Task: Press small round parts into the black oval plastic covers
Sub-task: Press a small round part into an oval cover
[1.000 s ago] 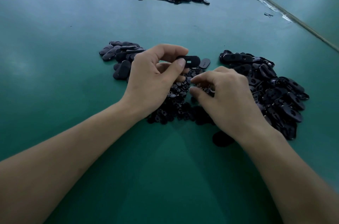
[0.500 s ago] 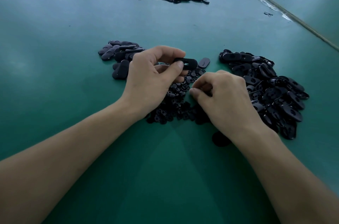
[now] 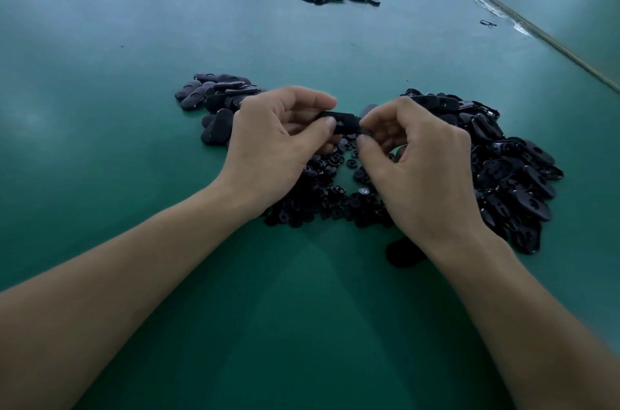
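Raised from the heap of round parts (image 3: 330, 200), the right hand (image 3: 424, 171) is now brought to the right end of the cover (image 3: 343, 122), thumb and forefinger curled close; whether a part is pinched cannot be told. That cover is gripped by the left hand (image 3: 271, 146) above the table (image 3: 134, 174), lying lengthwise left-to-right between both hands.

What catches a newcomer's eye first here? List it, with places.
Mid-table, the left hand grips a black oval cover while the right hand pinches its right end. Beneath them lies a pile of small round parts, a heap of covers to its right, a smaller stack to its left.
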Available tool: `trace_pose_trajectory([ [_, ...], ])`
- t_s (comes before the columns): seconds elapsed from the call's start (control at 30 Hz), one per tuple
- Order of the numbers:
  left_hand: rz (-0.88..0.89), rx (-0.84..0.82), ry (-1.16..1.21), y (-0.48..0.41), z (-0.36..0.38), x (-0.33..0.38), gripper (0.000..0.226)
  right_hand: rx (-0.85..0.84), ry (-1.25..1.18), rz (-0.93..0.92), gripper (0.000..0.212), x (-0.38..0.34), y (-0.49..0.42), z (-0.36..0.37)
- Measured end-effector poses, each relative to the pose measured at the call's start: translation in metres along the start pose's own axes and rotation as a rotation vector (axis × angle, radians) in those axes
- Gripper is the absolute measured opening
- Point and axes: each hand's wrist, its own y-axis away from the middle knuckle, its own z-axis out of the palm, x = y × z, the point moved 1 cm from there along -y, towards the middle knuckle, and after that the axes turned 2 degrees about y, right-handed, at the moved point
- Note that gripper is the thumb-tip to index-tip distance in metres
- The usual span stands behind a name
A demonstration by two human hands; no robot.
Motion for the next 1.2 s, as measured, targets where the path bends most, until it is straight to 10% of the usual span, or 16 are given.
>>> trace_pose_trajectory([
  [1.2, 0.148, -0.041, -0.173, 0.008, 0.003, 0.01, 0.022, 0.017, -0.416, 0.206, 0.019, -0.001, -0.002, 0.003],
])
